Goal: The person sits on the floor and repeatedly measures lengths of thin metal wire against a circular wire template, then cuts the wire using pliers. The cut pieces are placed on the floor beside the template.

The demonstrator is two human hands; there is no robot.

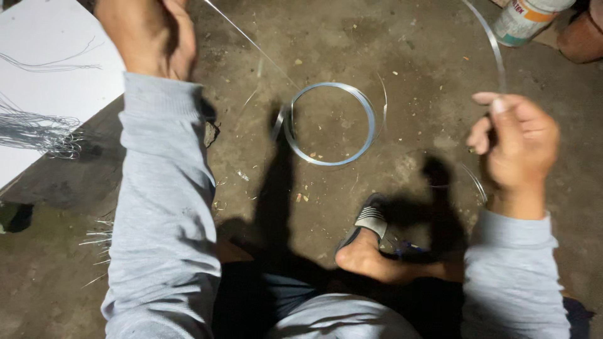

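The left hand (151, 34) is raised high at the top of the view, its grey sleeve (164, 207) running down the frame, and its fingers are curled together into a closed grip on the end of a thin metal strip (251, 43) that slants away from it toward the floor. The right hand (518, 147) is held out at mid height on the right, wrist bent, with thumb and fingers pinched shut on another run of metal band (494, 47), which arcs up and away from the fingertips toward the top edge and also curves down below the hand in a faint loop. Between the two hands, on the rough concrete floor (389, 56), lies a coil of flat metal band (330, 123), a shiny ring of several turns lying flat, with a loose end curling off its right side; the thin strip from the left hand leads down toward it. Below the coil a bare foot in a dark sandal with striped strap (370, 223) rests on the floor, amid the hands' shadows. At the top right corner a cylindrical can (524, 19) lies tilted, white with a teal band and a paper label, just beside a brown rounded pot (581, 37). On the left a white board (56, 69) lies on the floor, with a bundle of thin grey wires (38, 129) spread across its edge and a few loose wire ends (97, 238) scattered on the concrete below it.
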